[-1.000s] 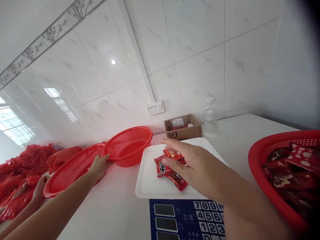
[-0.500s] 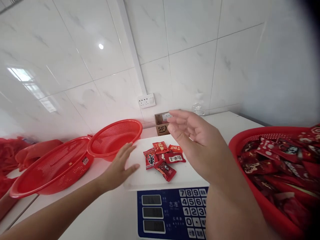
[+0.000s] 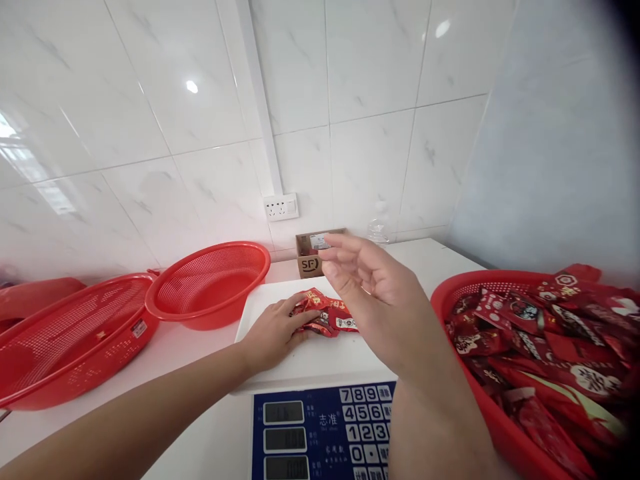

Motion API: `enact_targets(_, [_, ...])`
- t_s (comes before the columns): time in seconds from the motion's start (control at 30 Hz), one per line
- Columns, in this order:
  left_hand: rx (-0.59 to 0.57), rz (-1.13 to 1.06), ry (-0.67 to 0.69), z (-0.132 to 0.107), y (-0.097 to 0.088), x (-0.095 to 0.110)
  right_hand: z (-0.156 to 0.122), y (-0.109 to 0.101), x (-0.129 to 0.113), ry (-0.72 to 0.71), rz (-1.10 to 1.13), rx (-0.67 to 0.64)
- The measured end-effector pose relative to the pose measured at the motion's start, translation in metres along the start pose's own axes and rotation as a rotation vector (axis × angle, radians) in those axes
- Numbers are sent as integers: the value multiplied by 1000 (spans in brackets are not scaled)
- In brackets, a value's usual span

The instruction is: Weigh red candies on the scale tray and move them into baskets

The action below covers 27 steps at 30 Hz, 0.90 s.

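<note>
Several small red snack packets (image 3: 334, 319) lie in a heap on the white tray (image 3: 320, 360) of a blue-faced electronic scale (image 3: 320, 433). My left hand (image 3: 274, 328) rests on the tray with its fingers curled onto the left side of the heap, touching the packets. My right hand (image 3: 375, 287) hovers above the tray, palm turned toward me, fingers loosely spread and holding nothing. It hides part of the tray's right side.
A red basket (image 3: 453, 313) full of red packets stands at the right. Two empty red mesh baskets (image 3: 210, 283) (image 3: 70, 340) sit on the white counter at the left. A small cardboard box (image 3: 309, 257), a clear bottle (image 3: 379, 230) and a wall socket (image 3: 281, 207) are at the back.
My left hand has moved right from beside the tray onto the packets and gathered them into a tighter heap. My right hand has stayed raised above the tray. The view has shifted right.
</note>
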<state>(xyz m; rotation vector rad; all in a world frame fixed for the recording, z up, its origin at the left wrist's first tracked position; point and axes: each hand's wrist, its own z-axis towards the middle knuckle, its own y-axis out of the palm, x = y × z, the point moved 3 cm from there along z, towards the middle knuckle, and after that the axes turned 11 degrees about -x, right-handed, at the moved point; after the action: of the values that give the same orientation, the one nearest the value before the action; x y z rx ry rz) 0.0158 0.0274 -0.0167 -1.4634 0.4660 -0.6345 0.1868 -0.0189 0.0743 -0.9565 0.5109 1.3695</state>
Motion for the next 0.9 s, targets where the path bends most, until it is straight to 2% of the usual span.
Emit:
enact_targets(0.17, [17,90,-20,-11,-5,-4,1,2,3,-12,49,-15])
enact_targets(0.3, [104,62,-143,-17,-21,-21,1,0,4,-3,64,-3])
enact_targets(0.4, [187,97,-348,-23,-44,-47,1,-1,5,5,69,0])
enact_targets(0.5, [174,118,-591,-31,-62,-85,0,-1,4,16,75,-6])
enact_targets(0.6, [112,70,-753,-37,-67,-117,0,-1,3,19,75,-8])
enact_targets(0.67, [89,-2,-781,-36,-62,-125,1,-1,3,23,78,-4])
enact_targets(0.77, [63,-69,-675,-24,-49,-108,0,-2,3,22,98,33])
enact_targets(0.9, [-25,-83,-320,6,-28,-51,-1,-7,2,12,101,127])
